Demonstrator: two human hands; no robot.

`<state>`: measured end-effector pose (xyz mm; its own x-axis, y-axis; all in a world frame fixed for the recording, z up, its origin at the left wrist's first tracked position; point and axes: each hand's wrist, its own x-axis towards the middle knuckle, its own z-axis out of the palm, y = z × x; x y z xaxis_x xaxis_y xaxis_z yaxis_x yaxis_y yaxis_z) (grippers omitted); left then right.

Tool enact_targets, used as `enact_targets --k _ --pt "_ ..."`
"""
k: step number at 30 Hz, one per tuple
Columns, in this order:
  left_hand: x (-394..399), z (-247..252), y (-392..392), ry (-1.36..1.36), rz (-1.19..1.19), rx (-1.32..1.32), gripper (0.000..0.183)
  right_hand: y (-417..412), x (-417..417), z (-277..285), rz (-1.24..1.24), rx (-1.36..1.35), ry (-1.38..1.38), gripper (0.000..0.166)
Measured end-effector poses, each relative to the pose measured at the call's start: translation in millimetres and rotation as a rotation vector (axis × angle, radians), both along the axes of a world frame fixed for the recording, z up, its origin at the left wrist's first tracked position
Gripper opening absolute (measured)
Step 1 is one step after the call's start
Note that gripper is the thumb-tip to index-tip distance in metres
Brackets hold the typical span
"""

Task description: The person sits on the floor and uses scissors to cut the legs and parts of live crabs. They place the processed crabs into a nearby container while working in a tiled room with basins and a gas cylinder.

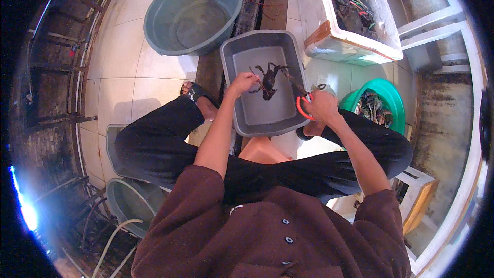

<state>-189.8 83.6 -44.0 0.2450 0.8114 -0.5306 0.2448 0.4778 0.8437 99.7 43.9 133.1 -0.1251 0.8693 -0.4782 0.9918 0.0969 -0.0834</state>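
Observation:
A dark crab [271, 79] with thin legs is over the grey rectangular plastic tub [262, 114] in front of me. Whether it hangs or rests on the bottom I cannot tell. My left hand [244, 83], above the tub's left side, pinches a thin strand or leg beside the crab. At the tub's right rim, my right hand [323, 105] is closed around scissors with orange-red handles [303, 109]. A dark, narrow shape runs from the scissors towards the crab; blade or leg, I cannot tell. Part of the scissors is hidden by my fingers.
A large round grey-green basin [193, 27] stands beyond the tub on the left. At the upper right, a white foam box [357, 52] holds dark crabs and coloured cords. A green basin [399, 104] with crab pieces sits by my right leg. Another tub [129, 200] is at the lower left.

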Motion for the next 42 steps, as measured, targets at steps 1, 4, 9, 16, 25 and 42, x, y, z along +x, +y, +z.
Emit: enact_targets --k 1,4,9,16,25,42 --pt "1 -6 1 -0.038 0.049 -0.028 0.033 -2 3 -3 -0.016 0.010 0.014 0.044" --pt "-10 -31 -1 -0.137 0.243 -0.100 0.034 -5 2 -10 -0.040 0.004 0.070 0.044" --pt "-1 -20 5 -0.075 0.304 -0.107 0.042 -14 6 -22 -0.126 -0.041 0.199 0.043" --pt "5 -52 0 0.378 0.249 0.139 0.055 -16 -8 -30 -0.137 -0.050 0.243 0.046" --pt "-10 -49 -1 0.280 0.270 0.052 0.055 -22 -6 -38 -0.201 -0.117 0.301 0.043" --pt "2 -1 8 0.336 0.249 0.331 0.047 -28 -12 -30 -0.427 -0.368 0.808 0.032"
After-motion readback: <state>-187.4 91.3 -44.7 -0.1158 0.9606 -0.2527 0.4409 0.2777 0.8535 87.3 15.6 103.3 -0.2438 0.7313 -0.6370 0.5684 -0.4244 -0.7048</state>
